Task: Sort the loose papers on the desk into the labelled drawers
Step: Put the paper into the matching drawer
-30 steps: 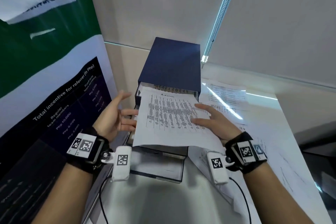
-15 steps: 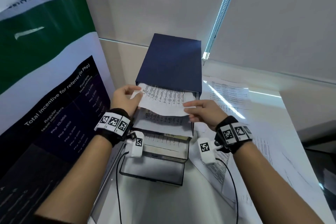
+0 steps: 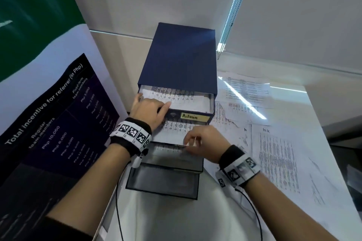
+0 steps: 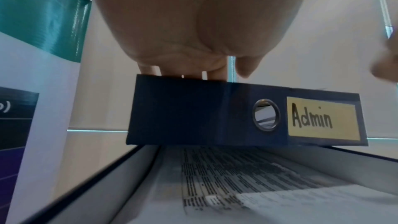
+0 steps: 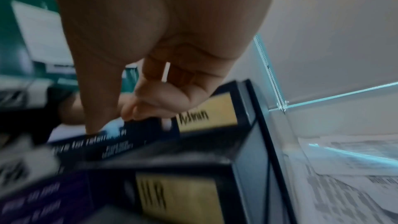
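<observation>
A navy drawer cabinet stands on the desk with its drawers pulled out in steps. The top drawer, labelled Admin, holds a printed sheet. My left hand rests on that drawer's front left corner, with the fingers reaching over the rim and the thumb free. My right hand hovers over the printed paper in the second drawer, fingers loosely curled and holding nothing. A lower drawer front carries a blurred yellow label.
Several loose printed sheets cover the white desk right of the cabinet. A tall printed banner stands close on the left. Two lower drawers jut out toward me. A blind chain hangs behind the cabinet.
Both hands have let go of the sheet, which now lies in the Admin drawer. The left hand moved onto that drawer's front; the right hand dropped back over the second drawer.
</observation>
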`<state>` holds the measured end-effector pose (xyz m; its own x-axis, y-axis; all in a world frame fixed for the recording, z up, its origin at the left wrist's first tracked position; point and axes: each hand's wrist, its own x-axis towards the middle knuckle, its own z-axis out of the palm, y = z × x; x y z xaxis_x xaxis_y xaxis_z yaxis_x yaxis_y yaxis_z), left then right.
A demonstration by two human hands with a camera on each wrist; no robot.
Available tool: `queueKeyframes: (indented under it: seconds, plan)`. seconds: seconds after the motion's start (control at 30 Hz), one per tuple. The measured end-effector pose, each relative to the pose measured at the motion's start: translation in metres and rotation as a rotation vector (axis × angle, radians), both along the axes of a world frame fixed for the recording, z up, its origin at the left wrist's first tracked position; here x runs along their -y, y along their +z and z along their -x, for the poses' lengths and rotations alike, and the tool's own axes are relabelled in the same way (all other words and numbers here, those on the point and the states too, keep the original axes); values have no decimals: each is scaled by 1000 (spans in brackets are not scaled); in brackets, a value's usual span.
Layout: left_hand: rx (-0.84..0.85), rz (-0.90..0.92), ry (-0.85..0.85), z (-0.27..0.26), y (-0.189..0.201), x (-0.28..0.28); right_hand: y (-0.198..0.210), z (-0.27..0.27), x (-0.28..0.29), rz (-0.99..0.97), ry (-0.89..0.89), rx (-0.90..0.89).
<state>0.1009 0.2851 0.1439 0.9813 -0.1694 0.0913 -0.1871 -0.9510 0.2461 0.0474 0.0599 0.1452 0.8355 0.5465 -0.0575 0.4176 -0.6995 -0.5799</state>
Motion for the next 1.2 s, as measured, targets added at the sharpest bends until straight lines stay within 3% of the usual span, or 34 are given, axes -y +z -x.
queueKeyframes:
  seconds: [0.07, 0.27, 0.37, 0.47, 0.53, 0.6, 0.7, 0.77, 0.87, 1.0, 1.1, 1.2]
  plan:
    - [-19, 5, -1, -3, 2, 3, -24, -2, -3, 82, 53, 64]
    - [-2, 36, 7, 2, -2, 0, -41, -15, -12, -4, 89, 247]
    - [15, 77, -6, 7, -5, -3, -49, -15, -16, 175, 175, 259]
    - [94, 152, 27, 15, -3, 0, -58, -11, -15, 320, 151, 262]
    - [224, 250, 24, 24, 3, 11, -56, -8, -12, 234, 138, 274]
    - [325, 369, -39, 38, 13, 32, -50, 2, -1, 18, 106, 330]
    - [320, 500, -193, 55, 17, 83, -50, 29, 43, -202, -23, 393]
    - [253, 562, -298, 61, 7, 124, -62, 49, 94, -197, -222, 342]
    - [62, 684, -391, 73, -25, 187, -91, 74, 191, -152, -680, 122]
    - [-400, 752, -156, 85, -82, 262, -127, 99, 319, -8, -1298, -329]
    - [-729, 578, 49, 89, -125, 302, -154, 99, 369, 84, -1376, -512]
    - [-791, 547, 217, 93, -153, 331, -167, 95, 377, 17, -1361, -514]
